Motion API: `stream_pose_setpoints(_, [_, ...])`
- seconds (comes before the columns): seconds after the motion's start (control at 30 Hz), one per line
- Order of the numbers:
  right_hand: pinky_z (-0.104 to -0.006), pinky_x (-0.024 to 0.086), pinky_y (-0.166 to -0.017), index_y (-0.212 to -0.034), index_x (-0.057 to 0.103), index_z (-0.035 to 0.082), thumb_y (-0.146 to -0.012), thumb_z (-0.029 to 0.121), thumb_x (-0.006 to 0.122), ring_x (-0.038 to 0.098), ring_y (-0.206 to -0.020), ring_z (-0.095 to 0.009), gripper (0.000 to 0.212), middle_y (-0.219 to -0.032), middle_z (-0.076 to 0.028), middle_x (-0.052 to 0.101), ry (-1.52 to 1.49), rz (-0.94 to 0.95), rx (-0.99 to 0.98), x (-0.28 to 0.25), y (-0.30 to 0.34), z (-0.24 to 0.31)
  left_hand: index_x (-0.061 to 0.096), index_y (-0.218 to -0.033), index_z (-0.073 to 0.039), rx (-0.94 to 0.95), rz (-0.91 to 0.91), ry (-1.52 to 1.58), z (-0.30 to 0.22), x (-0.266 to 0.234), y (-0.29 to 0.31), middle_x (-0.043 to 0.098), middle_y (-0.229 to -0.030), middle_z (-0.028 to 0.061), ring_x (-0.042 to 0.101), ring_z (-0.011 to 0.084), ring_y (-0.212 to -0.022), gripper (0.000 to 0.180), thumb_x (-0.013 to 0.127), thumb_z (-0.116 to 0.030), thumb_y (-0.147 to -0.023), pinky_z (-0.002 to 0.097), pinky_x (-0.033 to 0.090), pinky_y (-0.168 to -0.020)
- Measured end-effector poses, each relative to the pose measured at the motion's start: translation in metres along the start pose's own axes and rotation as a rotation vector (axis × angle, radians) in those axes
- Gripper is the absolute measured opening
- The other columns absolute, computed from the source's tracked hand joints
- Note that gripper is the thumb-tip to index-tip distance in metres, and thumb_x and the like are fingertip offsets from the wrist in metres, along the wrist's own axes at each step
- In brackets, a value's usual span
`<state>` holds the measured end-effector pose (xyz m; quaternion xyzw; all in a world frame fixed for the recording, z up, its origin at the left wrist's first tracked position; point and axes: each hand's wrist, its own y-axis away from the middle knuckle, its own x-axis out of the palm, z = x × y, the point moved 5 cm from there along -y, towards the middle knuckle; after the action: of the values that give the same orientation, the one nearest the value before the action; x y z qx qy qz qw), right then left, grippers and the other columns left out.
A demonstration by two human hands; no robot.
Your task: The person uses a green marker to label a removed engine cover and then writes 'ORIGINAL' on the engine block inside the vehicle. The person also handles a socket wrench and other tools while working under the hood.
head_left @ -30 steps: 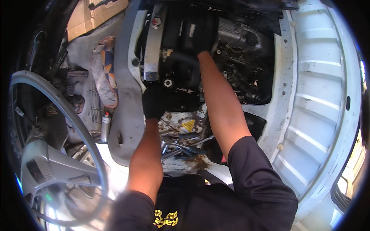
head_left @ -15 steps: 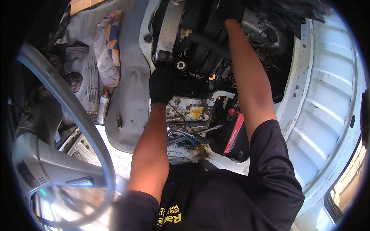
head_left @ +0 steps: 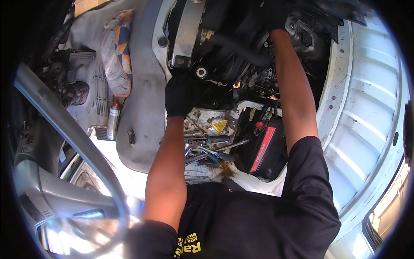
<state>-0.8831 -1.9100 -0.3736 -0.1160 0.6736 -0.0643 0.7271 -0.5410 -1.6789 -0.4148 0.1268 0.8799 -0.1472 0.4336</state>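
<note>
My left hand (head_left: 179, 96), in a black glove, rests at the left rim of an engine opening. It lies just below the end of a silver metal bar (head_left: 188, 36) and beside a round black part with a pale ring (head_left: 201, 72). Its fingers merge into the dark parts around them. Farther off, my right hand (head_left: 276, 15), also black-gloved, reaches deep among the engine parts at the top. A thick black hose (head_left: 241, 49) runs close to that wrist. Shadow hides the right fingers and anything they touch.
Several hand tools (head_left: 209, 151) lie on a stained white ledge near me. A black battery with a red label (head_left: 263, 149) sits to their right. Leftward are a spray can (head_left: 113, 121), a patterned cloth (head_left: 117, 56) and a steering wheel (head_left: 69, 116). A ribbed white panel (head_left: 366, 108) stands right.
My right hand and forearm have shifted to the right, uncovering more of the battery and engine parts. My left hand stays at the opening's rim. The whole view has moved slightly.
</note>
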Motion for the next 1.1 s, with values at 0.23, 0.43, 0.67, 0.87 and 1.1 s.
stream_pose_setpoints(0.23, [-0.0515,0.046,-0.092,-0.115,0.065,0.001,-0.102,0.026,0.055,0.060,-0.108,-0.041,0.030,-0.111,-0.021,0.066,0.015,0.045,-0.053,-0.012,0.002,-0.030,0.072,-0.110,-0.008,0.009,-0.002,0.186,-0.004,0.008,0.013,0.071,-0.114,0.0117,0.067,0.0322,-0.107,0.023,0.073,-0.015,-0.087,0.0457,0.053,-0.093])
stream_pose_setpoints(0.43, [-0.0514,0.046,-0.092,-0.115,0.065,0.001,-0.102,0.026,0.055,0.060,-0.108,-0.041,0.030,-0.110,-0.021,0.066,-0.014,0.059,-0.108,-0.001,-0.012,-0.030,0.062,-0.132,0.000,-0.299,0.092,0.702,-0.035,0.063,-0.001,0.065,-0.133,0.0197,0.061,0.0349,-0.126,0.034,0.060,-0.008,-0.099,0.0409,0.047,-0.108])
stream_pose_setpoints(0.67, [-0.0514,0.046,-0.092,-0.115,0.065,0.001,-0.102,0.026,0.055,0.060,-0.108,-0.041,0.030,-0.110,-0.021,0.066,0.001,0.075,-0.111,0.001,-0.010,-0.034,0.032,-0.157,0.002,-0.531,-0.288,0.706,-0.038,0.151,-0.042,0.044,-0.157,0.0195,0.045,0.0310,-0.143,0.055,0.049,-0.014,-0.108,0.0366,0.034,-0.119])
stream_pose_setpoints(0.87, [-0.0513,0.046,-0.093,-0.115,0.065,0.001,-0.101,0.026,0.055,0.059,-0.109,-0.041,0.030,-0.110,-0.021,0.066,0.017,0.071,-0.093,0.003,-0.003,-0.042,0.033,-0.158,0.000,-0.896,-0.135,1.222,-0.039,0.169,-0.051,0.042,-0.160,0.0130,0.040,0.0234,-0.145,0.052,0.040,-0.023,-0.112,0.0349,0.031,-0.121])
stream_pose_setpoints(1.1, [-0.0513,0.046,-0.093,-0.115,0.065,0.001,-0.101,0.026,0.056,0.059,-0.109,-0.041,0.030,-0.110,-0.021,0.066,0.017,0.065,-0.078,0.005,-0.003,-0.039,0.043,-0.153,-0.002,-0.966,-0.306,1.739,-0.038,0.183,-0.027,0.049,-0.153,0.0109,0.046,0.0218,-0.140,0.048,0.037,-0.027,-0.113,0.0357,0.034,-0.119])
